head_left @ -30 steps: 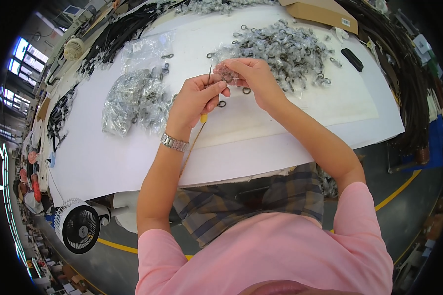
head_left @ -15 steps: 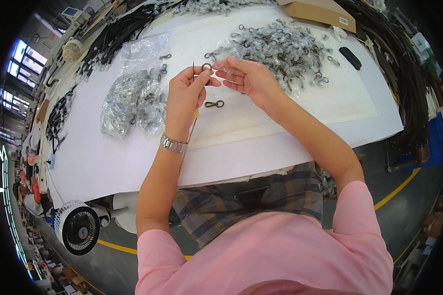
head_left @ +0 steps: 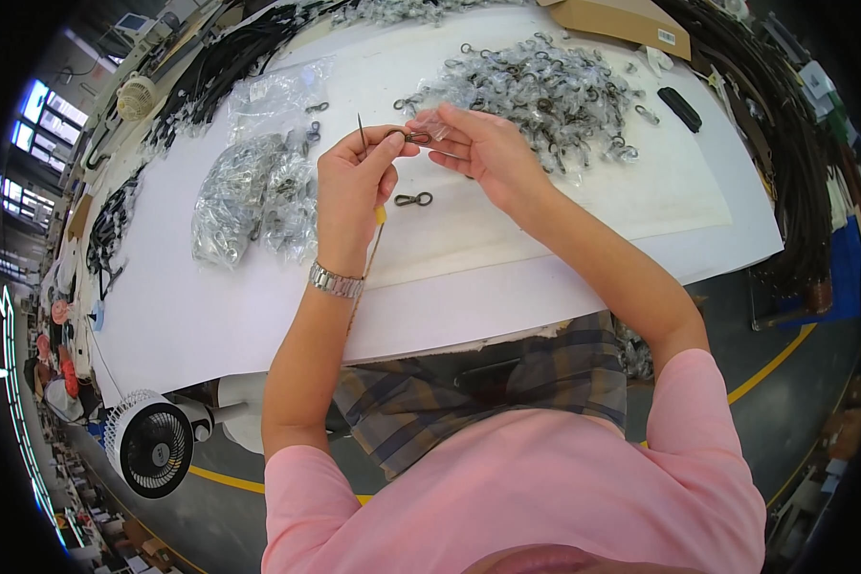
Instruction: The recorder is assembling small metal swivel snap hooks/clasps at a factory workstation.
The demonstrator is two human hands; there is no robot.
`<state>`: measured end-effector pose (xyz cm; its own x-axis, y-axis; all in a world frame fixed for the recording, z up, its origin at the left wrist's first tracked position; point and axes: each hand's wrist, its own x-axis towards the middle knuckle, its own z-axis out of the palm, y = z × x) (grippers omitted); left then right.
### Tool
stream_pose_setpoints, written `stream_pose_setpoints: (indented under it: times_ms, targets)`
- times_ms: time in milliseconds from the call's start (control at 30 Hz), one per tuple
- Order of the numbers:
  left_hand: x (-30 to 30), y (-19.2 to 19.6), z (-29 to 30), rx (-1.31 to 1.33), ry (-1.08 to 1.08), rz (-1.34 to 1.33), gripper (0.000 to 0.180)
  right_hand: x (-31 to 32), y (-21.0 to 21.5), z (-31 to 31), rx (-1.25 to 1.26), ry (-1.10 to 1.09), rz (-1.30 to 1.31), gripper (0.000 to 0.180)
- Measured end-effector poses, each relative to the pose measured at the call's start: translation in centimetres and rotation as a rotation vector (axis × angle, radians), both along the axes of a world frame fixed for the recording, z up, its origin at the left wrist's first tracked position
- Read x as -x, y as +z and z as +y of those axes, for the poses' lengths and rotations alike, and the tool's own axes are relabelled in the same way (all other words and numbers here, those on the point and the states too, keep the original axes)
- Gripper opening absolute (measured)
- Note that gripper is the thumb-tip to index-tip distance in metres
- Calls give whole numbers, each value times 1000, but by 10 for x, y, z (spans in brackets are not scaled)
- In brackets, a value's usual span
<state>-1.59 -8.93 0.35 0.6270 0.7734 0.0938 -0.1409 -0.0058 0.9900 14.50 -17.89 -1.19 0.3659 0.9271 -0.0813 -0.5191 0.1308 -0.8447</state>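
My left hand [head_left: 359, 187], with a metal watch on its wrist, pinches a dark metal snap hook [head_left: 413, 138] between thumb and forefinger. A thin pointed tool [head_left: 361, 129] also sits in that hand; its dark tip rises past the fingers and a yellow part shows below the palm. Beside it, the fingers of my right hand [head_left: 493, 153] close on a crumpled clear plastic wrapper [head_left: 434, 124] at the hook's right end. Another snap hook [head_left: 413, 199] lies unwrapped on the white table [head_left: 469, 301], just below the hands.
Several plastic-wrapped hooks form a wide pile [head_left: 555, 100] at the far right. Clear bags [head_left: 244, 196] lie to the left. A black object [head_left: 679, 110] and a cardboard box [head_left: 622, 24] are farther right. Dark straps [head_left: 230, 67] lie far left; a fan [head_left: 158, 445] stands near left.
My left hand has shifted slightly left. The hook between its fingers has turned from showing its ring upright to lying sideways, pointing right. My right hand has moved slightly away toward the far side.
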Motion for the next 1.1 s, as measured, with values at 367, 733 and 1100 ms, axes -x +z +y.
stream_pose_setpoints:
  times_ms: [367,733,1100]
  targets:
    - [-3,-1,-6,-56,70,-48,20,12,2,-2,-1,5,-16,31]
    - [-6,-1,-13,-265,96,208,24,16,-7,-2,-131,98,25,32]
    - [9,11,12,-89,-33,135,26,19,12,-6,-16,33,-51,26]
